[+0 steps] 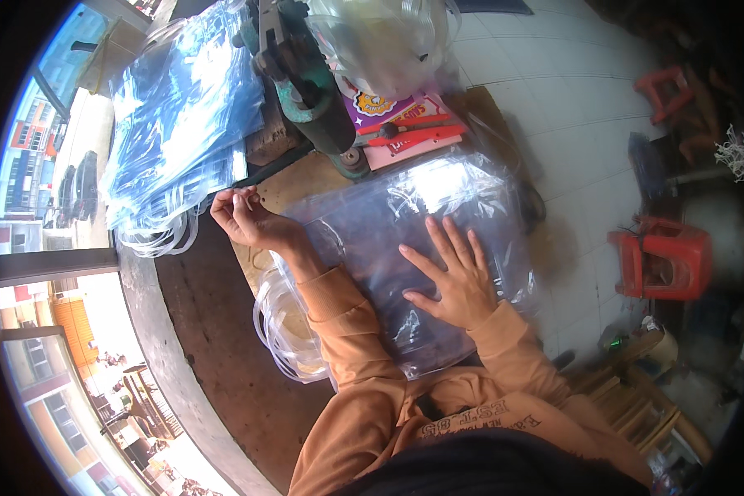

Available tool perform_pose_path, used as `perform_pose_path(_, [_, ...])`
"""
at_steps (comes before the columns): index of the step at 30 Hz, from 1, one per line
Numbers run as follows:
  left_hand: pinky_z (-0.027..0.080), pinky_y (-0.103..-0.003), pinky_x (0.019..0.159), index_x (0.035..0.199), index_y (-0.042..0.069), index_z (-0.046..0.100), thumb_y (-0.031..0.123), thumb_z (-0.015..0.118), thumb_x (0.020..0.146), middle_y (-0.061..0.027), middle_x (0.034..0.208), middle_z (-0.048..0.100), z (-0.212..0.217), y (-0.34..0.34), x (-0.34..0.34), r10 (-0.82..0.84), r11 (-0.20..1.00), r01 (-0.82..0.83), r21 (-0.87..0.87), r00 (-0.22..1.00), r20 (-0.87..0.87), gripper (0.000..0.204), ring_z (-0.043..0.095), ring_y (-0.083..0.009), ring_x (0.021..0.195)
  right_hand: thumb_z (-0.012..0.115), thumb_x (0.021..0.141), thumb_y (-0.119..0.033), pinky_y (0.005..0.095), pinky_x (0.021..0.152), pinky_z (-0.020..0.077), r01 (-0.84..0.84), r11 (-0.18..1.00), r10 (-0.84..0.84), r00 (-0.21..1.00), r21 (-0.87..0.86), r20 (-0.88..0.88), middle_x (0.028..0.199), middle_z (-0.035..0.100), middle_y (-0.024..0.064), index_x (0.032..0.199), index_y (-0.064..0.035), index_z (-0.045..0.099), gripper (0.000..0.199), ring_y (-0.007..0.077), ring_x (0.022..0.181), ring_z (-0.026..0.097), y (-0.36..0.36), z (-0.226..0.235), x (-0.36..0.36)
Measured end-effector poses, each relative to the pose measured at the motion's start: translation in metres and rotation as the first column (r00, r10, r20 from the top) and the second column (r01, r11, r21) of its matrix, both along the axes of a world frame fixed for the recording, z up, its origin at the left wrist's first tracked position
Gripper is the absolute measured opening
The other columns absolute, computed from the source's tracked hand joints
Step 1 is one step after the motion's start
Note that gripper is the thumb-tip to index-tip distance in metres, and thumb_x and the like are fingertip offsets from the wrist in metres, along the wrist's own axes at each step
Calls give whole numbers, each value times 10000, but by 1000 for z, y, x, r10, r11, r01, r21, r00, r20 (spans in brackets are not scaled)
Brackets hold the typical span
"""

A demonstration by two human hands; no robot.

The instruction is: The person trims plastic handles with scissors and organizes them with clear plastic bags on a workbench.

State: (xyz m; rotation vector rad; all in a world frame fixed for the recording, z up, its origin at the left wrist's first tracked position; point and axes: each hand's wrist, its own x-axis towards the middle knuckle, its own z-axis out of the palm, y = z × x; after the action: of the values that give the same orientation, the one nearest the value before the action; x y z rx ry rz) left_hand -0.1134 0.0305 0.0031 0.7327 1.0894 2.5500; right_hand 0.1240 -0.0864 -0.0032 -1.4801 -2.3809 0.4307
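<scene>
Right hand lies spread flat, presumably steadying the clear plastic sheet; left hand is curled, any grip indiscernible.

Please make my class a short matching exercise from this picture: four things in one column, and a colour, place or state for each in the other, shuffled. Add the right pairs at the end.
Column one
1. Left hand
2. Right hand
3. Stools
4. Plastic pile

Column two
A. Red, on the tiled floor
B. Fingers spread on the clear sheet
C. Bluish and shiny, at the picture's upper left
D. Fingers curled

Right pairs: 1-D, 2-B, 3-A, 4-C
</scene>
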Motion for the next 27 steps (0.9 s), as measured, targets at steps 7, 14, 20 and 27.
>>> perform_pose_path(7, [441,-278,648,995,-1,477,44,485,866,-85,825,542,52,-13,-8,339,847,-443,-295,877,-341,137,535,-153,754,548,790,-526,500,1069,152,-7,1000,8,1000,24,-11,1457,252,123,1308,-300,455,573,300,1354,197,-2,-1,1])
perform_pose_path(14, [440,-342,828,1011,18,614,137,596,796,-139,1064,582,93,24,-17,51,714,-627,-311,490,-870,246,570,-274,959,535,799,-525,496,1067,168,-11,998,11,1000,56,6,1462,236,121,1327,-302,424,584,292,1358,184,-4,0,4])
perform_pose_path(20, [406,-380,897,1103,166,633,421,625,757,-84,1127,589,75,70,-39,-224,546,-743,-388,317,-922,430,553,-293,1044,555,777,-529,475,1074,181,-12,996,10,1000,91,20,1464,227,113,1334,-304,408,618,284,1351,200,-5,-3,3])
perform_pose_path(27, [443,-343,847,1039,135,670,356,663,739,-128,1052,637,86,82,-77,-291,679,-481,-554,516,-806,373,605,-289,969,558,777,-524,460,1088,160,-7,993,9,1000,116,-16,1454,249,115,1325,-289,422,612,284,1347,208,-6,-3,5])
